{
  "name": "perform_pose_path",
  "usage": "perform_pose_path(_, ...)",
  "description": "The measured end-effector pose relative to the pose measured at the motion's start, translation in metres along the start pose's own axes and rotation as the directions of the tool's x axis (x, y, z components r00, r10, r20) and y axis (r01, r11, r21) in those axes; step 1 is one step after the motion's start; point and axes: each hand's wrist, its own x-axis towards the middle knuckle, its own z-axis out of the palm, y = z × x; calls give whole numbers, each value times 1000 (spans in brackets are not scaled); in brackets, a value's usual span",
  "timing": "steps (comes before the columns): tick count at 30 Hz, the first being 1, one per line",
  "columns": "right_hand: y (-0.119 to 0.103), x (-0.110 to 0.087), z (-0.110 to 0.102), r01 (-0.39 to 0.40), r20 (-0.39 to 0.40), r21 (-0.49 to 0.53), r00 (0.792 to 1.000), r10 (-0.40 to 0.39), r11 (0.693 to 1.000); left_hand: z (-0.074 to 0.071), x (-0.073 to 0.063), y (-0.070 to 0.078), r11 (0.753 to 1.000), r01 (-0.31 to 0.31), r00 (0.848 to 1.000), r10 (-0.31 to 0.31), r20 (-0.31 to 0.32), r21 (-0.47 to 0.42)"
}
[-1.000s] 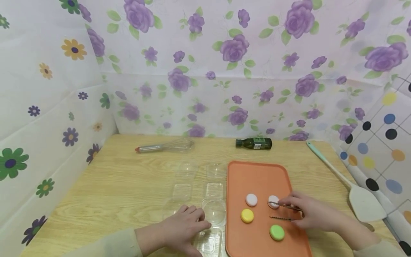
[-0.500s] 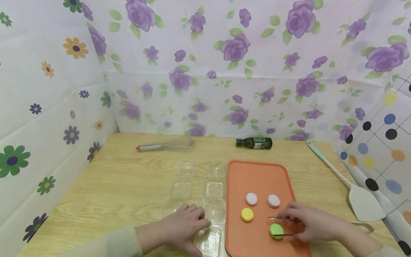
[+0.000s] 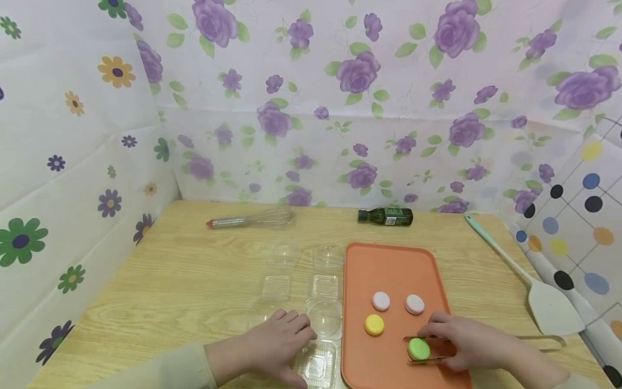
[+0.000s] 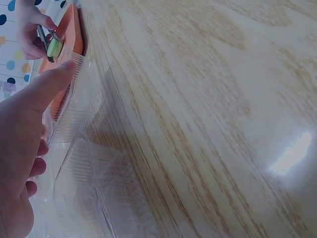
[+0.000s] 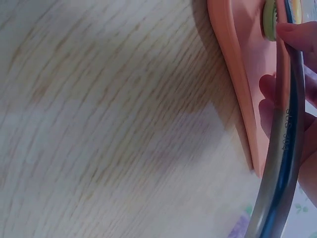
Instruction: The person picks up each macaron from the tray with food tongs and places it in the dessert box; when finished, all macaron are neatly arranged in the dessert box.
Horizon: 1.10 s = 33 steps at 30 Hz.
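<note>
My right hand (image 3: 466, 341) holds metal tongs (image 5: 283, 144), whose serrated arms stand on either side of a green macaron (image 3: 419, 349). The macaron lies on an orange tray (image 3: 384, 265). Farther up the tray are a yellow macaron (image 3: 374, 325) and two pale pink macarons, one at left (image 3: 381, 301) and one at right (image 3: 414, 304). My left hand (image 3: 272, 346) rests over a clear plastic container (image 3: 318, 364) left of the tray, its fingers relaxed and thumb at the container's edge in the left wrist view.
More clear plastic containers (image 3: 324, 286) stretch back beside the tray. Along the rear of the table (image 3: 194, 292) lie a whisk (image 3: 250, 219) and a dark green bottle (image 3: 386, 216). A pale spatula (image 3: 554, 308) lies at the right edge. Patterned cloth hangs behind.
My right hand has moved the tongs toward me, from the right-hand pink macaron to the green one, whose two sides the arms now flank. My left hand has stayed in place.
</note>
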Motion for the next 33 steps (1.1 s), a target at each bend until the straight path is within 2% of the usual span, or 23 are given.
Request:
perform_pose_path(4, 0, 0, 0, 44, -11, 11, 999, -44, 999, 0, 0, 1, 1000, 11, 1000, -10, -13, 10)
perform_pose_path(8, -5, 4, -1, 49, -29, 19, 998, -48, 999, -1, 0, 2, 1000, 25, 1000, -25, -10, 16)
perform_pose_path(13, -13, 13, -1, 79, -71, -33, 994, -81, 996, 0, 0, 2, 999, 27, 999, -27, -25, 17)
perform_pose_path(18, -23, 26, 0, 142, -105, -100, 983, -152, 985, 0, -1, 3, 1000, 27, 998, -26, -48, 14)
perform_pose_path(23, -35, 41, 0, 214, -123, -126, 965, -230, 969, 2, -1, 4, 999, 44, 998, -44, -43, -7)
perform_pose_path(29, -50, 60, 3, 197, -118, -166, 969, -218, 966, 4, -2, 3, 997, 60, 998, -61, -30, -43)
perform_pose_path(33, -59, 73, 6, 212, -93, -141, 970, -226, 967, 4, -4, 4, 997, 67, 997, -69, -43, -44)
